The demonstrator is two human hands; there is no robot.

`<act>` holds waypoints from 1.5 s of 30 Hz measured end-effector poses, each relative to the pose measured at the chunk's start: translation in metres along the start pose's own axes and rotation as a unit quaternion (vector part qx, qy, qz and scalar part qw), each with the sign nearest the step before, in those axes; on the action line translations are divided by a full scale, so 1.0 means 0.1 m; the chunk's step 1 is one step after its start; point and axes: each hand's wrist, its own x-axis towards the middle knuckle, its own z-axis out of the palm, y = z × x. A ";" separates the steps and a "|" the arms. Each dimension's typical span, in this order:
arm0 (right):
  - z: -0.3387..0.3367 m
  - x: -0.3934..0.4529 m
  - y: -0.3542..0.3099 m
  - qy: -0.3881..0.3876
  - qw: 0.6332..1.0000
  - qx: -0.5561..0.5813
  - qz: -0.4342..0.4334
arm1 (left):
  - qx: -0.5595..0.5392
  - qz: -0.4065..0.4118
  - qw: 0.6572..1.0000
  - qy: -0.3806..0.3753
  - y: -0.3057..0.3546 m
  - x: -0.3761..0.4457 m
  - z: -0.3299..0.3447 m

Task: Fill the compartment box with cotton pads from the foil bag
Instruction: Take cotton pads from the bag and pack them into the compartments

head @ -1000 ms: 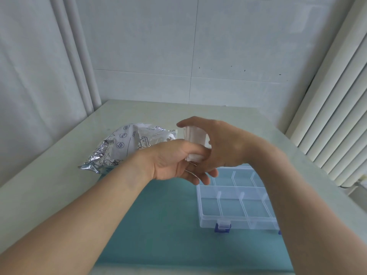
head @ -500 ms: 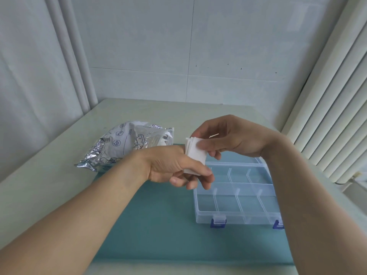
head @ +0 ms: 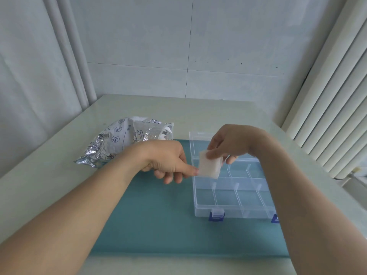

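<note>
Setting: pale tiled walls and white pleated curtains close in our pale green worktop (head: 198,114).
Right hand (head: 234,143): our fingers pinch the top of a small stack of square white cotton pads (head: 210,165).
Left hand (head: 168,161): our thumb tip touches the stack's left edge, other fingers curled, gripping nothing.
Pads: held above the clear plastic compartment box (head: 228,201), over its far-left cells, flat faces toward us, edges roughly upright.
Advice: we should turn the stack to match a cell, then lower it squarely.
Beyond: teal mat (head: 149,215); crumpled silver foil bag (head: 117,141) at far left.
</note>
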 end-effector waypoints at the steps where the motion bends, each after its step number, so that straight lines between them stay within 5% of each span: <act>1: 0.04 0.02 -0.03 0.010 1.000 -0.011 0.006 | 0.006 -0.005 1.000 -0.005 -0.01 0.01 0.00; 9: 0.13 0.00 -0.15 0.029 0.999 0.008 0.045 | 0.011 0.005 1.000 -0.011 -0.07 0.10 0.05; 21: 0.30 -0.02 -0.25 0.084 0.981 -0.143 0.099 | 0.008 0.003 1.000 -0.012 -0.04 0.07 0.07; 25: 0.24 -0.04 -0.23 0.017 0.983 -0.122 0.133 | 0.007 0.007 1.000 -0.018 -0.01 0.06 0.07; 33: 0.31 0.04 -0.20 0.027 0.992 -0.052 0.109 | -0.001 0.012 1.000 -0.019 0.00 0.05 0.08; 45: 0.38 0.07 -0.22 0.121 0.974 -0.181 0.064 | 0.004 0.005 1.000 -0.013 0.02 0.04 0.09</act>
